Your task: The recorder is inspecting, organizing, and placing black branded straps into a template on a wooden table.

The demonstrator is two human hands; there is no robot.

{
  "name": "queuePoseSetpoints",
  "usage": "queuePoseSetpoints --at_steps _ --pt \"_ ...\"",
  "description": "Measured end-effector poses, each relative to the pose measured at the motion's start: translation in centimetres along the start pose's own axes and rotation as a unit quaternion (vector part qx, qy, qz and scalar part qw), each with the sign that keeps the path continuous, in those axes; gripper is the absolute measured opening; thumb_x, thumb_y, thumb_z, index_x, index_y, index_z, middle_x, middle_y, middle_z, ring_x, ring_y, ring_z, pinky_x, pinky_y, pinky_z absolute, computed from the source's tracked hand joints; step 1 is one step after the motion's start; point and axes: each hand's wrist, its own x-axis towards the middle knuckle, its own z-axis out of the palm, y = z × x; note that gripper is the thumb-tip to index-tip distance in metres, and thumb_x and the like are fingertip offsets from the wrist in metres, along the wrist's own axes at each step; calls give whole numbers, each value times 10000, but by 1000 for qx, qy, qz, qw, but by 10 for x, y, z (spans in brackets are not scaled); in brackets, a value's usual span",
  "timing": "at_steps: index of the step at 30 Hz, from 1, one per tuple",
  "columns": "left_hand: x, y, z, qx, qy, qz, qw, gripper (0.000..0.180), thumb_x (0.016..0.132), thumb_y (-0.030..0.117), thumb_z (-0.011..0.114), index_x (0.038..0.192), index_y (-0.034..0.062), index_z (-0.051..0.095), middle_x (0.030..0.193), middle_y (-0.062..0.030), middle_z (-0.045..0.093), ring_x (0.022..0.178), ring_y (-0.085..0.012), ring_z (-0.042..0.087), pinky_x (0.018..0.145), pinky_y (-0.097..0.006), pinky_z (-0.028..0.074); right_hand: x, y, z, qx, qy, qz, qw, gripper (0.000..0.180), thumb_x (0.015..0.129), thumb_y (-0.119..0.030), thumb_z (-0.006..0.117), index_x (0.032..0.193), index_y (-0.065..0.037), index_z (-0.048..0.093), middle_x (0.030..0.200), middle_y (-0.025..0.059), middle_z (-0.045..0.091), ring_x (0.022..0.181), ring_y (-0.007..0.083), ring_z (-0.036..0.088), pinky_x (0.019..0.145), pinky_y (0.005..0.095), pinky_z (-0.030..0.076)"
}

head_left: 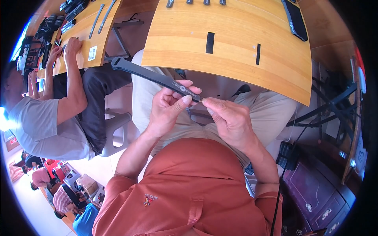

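A long dark grey strap (145, 75) with pale print and a rounded, slotted far end slants over my lap, in front of the table's near edge. Closed around its near part, thumb on top, is my left hand (164, 112). My right hand (233, 121) pinches the strap's near tip between thumb and fingers; whether it grips anything else there is hidden. On the wooden table (232, 23) lie a short wide black strip (210, 43) and a narrower black strip (258, 54).
Black straps (295, 19) lie stacked at the table's right edge, and several strap ends show at its far edge. To my left a person (37, 124) sits on a grey stool at another wooden table (84, 39) with two long straps. A dark cabinet (315, 188) stands at lower right.
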Motion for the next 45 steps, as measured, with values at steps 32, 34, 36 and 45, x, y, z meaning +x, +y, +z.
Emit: queuePoseSetpoints --at_steps 32,34,36,45 --pt "-13 -14 10 -75 -10 -32 997 419 1051 100 579 1446 10 473 1286 -233 659 1118 -256 694 949 -366 591 -19 5 -10 100 -36 65 992 278 873 61 702 1140 -17 717 1064 188 754 868 323 759 723 355 606" --pt "-13 -14 10 -79 -12 -38 996 420 1051 101 579 1447 11 473 1282 -233 661 1120 -256 693 950 -367 591 -19 7 -9 98 -34 63 993 275 872 63 702 1134 -17 718 1065 187 753 870 323 759 723 358 607" --pt "-13 -15 10 -88 -14 -37 995 417 1051 98 578 1446 11 474 1277 -232 663 1121 -255 694 947 -366 592 -20 8 -8 95 -32 61 993 271 870 65 702 1128 -16 720 1065 187 753 871 323 759 723 361 608" --pt "-13 -16 10 -69 -15 -37 997 410 1047 95 586 1432 1 481 1271 -230 666 1124 -261 693 958 -373 592 -19 8 -6 69 -16 40 997 266 839 67 712 1091 -15 732 1048 176 756 879 332 754 721 370 610"
